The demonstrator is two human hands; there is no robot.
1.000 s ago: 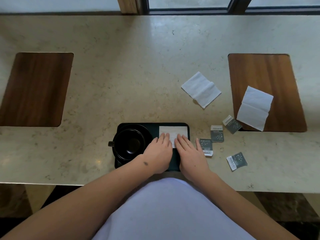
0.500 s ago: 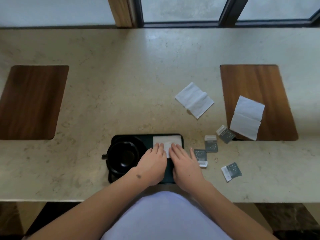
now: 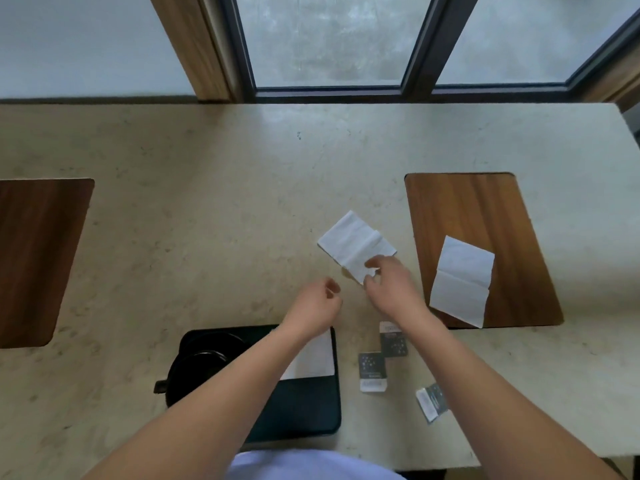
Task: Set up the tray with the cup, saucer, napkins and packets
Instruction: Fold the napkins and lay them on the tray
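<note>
A black tray (image 3: 304, 410) lies at the table's near edge. On its left a black cup (image 3: 197, 372) stands on a dark saucer (image 3: 214, 337). A folded white napkin (image 3: 313, 358) lies on the tray's right part, half hidden by my left forearm. My right hand (image 3: 391, 289) pinches the near corner of a second white napkin (image 3: 349, 244) on the table beyond the tray. My left hand (image 3: 315, 306) hovers beside it, fingers loosely curled, holding nothing. Three dark packets (image 3: 372, 370) (image 3: 393, 342) (image 3: 431, 401) lie right of the tray.
A third white napkin (image 3: 460, 282) rests on the wooden inlay (image 3: 485, 209) at the right. Another wooden inlay (image 3: 34, 258) is at the left. The stone table (image 3: 207, 202) ends at a window frame (image 3: 329, 91) at the back.
Both hands left the napkin on the tray and moved forward and right. My right hand has taken the corner of the napkin on the table. The view tilted up.
</note>
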